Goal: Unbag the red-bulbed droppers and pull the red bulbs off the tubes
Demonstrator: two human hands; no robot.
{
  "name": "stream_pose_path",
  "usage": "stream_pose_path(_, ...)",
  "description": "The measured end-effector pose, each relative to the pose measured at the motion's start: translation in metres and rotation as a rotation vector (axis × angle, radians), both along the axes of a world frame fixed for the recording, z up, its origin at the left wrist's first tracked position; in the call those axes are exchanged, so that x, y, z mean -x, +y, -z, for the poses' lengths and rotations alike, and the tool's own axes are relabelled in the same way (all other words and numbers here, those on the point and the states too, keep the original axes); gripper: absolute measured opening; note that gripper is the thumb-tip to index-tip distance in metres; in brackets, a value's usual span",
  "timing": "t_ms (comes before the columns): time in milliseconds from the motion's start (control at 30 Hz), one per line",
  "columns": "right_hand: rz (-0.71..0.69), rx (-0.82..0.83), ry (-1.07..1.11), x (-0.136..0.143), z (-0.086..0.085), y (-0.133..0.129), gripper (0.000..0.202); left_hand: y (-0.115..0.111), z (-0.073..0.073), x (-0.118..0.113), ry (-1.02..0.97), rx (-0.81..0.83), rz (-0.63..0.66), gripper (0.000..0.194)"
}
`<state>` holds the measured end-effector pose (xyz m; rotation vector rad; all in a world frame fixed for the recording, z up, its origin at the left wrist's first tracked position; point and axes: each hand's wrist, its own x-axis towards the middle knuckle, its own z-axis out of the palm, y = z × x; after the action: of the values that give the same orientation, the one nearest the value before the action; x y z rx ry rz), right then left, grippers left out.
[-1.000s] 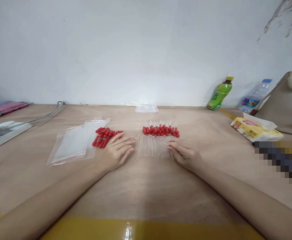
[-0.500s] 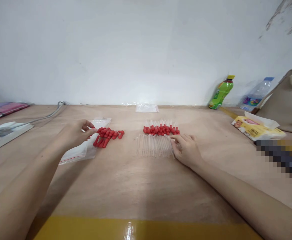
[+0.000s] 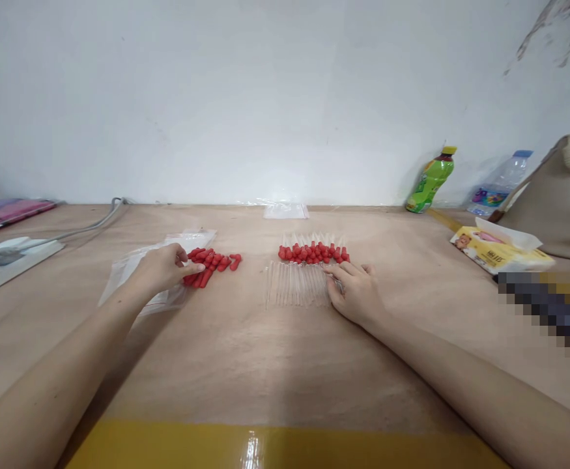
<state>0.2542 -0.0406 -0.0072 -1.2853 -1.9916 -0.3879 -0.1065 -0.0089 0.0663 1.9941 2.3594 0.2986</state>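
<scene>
My left hand (image 3: pixel 172 266) is at a small pile of red rubber bulbs (image 3: pixel 211 260), with its thumb stretched over the near side and its fingers curled but apart from the thumb. A clear zip bag (image 3: pixel 126 267) lies partly under that wrist. My right hand (image 3: pixel 357 290) is at the right end of a row of thin clear glass tubes (image 3: pixel 292 286). Its thumb and forefinger close around the end tube, which the fingers partly hide. Behind this row lies a band of red bulbs (image 3: pixel 314 252), with clear tubes pointing from them toward the wall.
Another small zip bag (image 3: pixel 286 211) lies against the wall. On the right are a green bottle (image 3: pixel 431 182), a clear bottle (image 3: pixel 499 185), a tissue pack (image 3: pixel 502 251) and a beige bag (image 3: pixel 553 202). A power strip (image 3: pixel 30 254) with cable is at far left.
My left hand has moved right and slightly nearer, its thumb now over the red bulbs. My right hand has shifted a little left along the glass tubes.
</scene>
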Motion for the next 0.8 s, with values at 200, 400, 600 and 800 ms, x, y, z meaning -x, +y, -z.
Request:
stream_pose_path(200, -0.037, 0.010, -0.019, 0.002, 0.001, -0.001, 0.018, -0.011, 0.000, -0.028, -0.013, -0.481, 0.093, 0.031)
stream_pose_path(400, -0.079, 0.067, -0.039, 0.001, -0.001, -0.002, 0.022, -0.010, 0.021, -0.081, -0.146, -0.445, 0.484, 0.019)
stream_pose_path(600, -0.115, 0.117, -0.018, 0.001, -0.004, -0.004, 0.033, 0.015, 0.037, -0.131, -0.255, -0.331, 0.605, 0.021)
stream_pose_path(800, -0.123, 0.101, 0.031, 0.000, -0.001, -0.001, 0.030, 0.044, 0.040, -0.152, -0.263, -0.321, 0.677, 0.026)
